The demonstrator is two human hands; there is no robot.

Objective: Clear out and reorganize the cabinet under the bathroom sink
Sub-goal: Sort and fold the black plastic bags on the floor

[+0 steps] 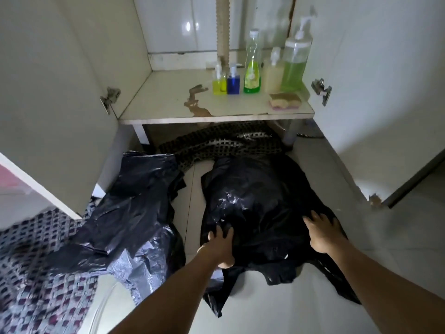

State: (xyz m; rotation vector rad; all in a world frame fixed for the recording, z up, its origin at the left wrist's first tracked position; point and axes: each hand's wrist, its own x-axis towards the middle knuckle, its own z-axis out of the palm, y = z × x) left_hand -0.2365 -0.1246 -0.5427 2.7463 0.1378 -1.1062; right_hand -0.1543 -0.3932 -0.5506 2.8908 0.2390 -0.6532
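Hands on black bag (260,201) on floor before cabinet (216,112): left hand (220,247) grips plastic, right hand (322,235) flat, released. Risk: thin film tears, or slips if lifted one-sided.

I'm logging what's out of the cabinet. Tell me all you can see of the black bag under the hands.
The black bag is thin, glossy, crinkled plastic, lying spread on the pale tiled floor in front of the cabinet, bulging as if something were inside. The left hand grips its near left side; the right hand rests with fingers spread on its right. Its far edge meets a dark checked mat.
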